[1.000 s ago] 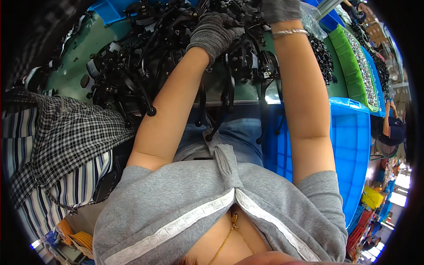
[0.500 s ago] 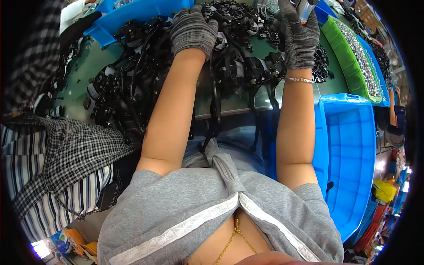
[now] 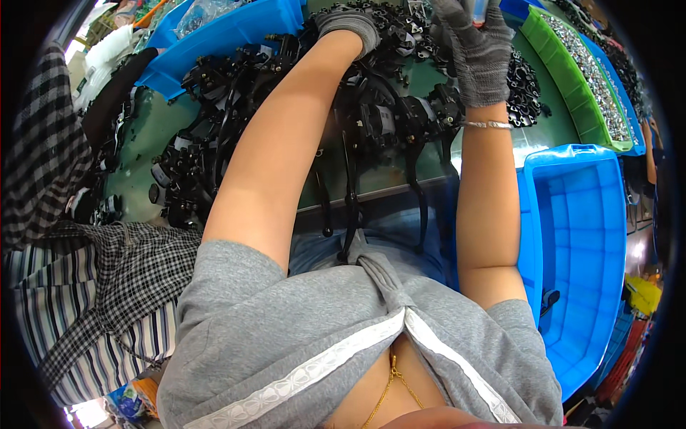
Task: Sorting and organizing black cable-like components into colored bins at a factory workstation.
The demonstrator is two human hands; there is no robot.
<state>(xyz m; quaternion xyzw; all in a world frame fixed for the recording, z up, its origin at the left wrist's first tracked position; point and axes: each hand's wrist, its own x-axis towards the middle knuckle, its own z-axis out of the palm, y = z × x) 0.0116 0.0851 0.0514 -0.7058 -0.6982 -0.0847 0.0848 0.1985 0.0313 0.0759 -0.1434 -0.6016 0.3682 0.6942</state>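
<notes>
My left hand (image 3: 350, 30), in a grey knit glove, reaches into a heap of small black clamp-like parts (image 3: 407, 39) at the far side of the table; its fingers are hidden. To its right, my right hand (image 3: 480, 61), gloved alike, is closed around a slim cylindrical tool (image 3: 479, 10) with a pale body and a reddish end; most of it is cut off by the upper edge. Between and below my hands lie several black brake lever assemblies (image 3: 382, 121). Their long levers (image 3: 350, 189) stick out over the table's near edge.
At right stand a green bin (image 3: 572, 93) of small metal pieces and a large blue crate (image 3: 582, 236) beside my right arm. A blue tray (image 3: 221, 32) sits at far left. A co-worker's checked sleeve (image 3: 43, 143) is close on the left, near more black lever assemblies (image 3: 179, 171).
My left hand has gone farther forward and slightly right, into the small black parts. My right hand stays almost in place with the tool. The view has shifted a little.
</notes>
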